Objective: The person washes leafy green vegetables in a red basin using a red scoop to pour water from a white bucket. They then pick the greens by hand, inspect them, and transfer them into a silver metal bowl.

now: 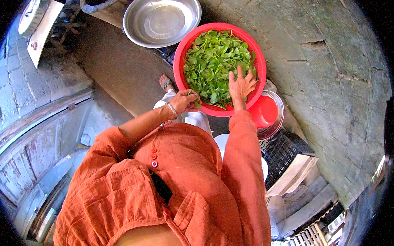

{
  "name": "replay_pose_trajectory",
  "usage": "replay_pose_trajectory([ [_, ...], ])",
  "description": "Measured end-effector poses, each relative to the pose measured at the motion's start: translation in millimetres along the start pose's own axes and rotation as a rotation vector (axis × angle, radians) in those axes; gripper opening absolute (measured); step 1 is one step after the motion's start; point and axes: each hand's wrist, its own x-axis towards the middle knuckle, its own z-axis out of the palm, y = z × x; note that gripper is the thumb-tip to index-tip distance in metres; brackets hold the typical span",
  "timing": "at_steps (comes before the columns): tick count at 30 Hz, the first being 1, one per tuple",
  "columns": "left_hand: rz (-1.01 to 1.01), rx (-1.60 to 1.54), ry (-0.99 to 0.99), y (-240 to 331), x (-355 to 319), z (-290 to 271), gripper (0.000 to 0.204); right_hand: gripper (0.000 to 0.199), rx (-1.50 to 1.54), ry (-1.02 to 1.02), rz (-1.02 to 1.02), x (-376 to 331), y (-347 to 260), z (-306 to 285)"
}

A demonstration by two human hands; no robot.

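A wide red basin [178, 61] in front of me is heaped with leafy greens [214, 58]. At its near left rim, my left hand [185, 101] is closed, pinching a few green leaves [196, 101] between thumb and fingers. My right hand [241, 86] rests on the greens at the right side of the basin, its fingers spread and reaching into the leaves. Its fingertips touch the pile, and no bunch is visibly gripped in it.
An empty metal bowl [162, 20] sits beyond the basin to the left. Right of the basin, a red container [263, 111] lies in a metal pan [281, 109]. A black crate [282, 152] stands nearer me. A stone wall [329, 75] runs along the right.
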Motion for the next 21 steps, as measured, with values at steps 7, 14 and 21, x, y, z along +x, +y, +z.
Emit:
replay_pose_trajectory([
  [7, -0.009, -0.120, -0.020, -5, 3, -4, 0.017, 0.040, 0.150, -0.393, -0.463, -31, 9, 36],
  [14, 0.021, -0.057, -0.020, -2, 3, -11, 0.016, 0.043, 0.146, -0.392, -0.279, -55, -13, 50],
  [21, 0.020, -0.064, -0.001, -5, 3, -12, 0.018, 0.040, 0.006, -0.259, -0.050, -37, -1, 47],
])
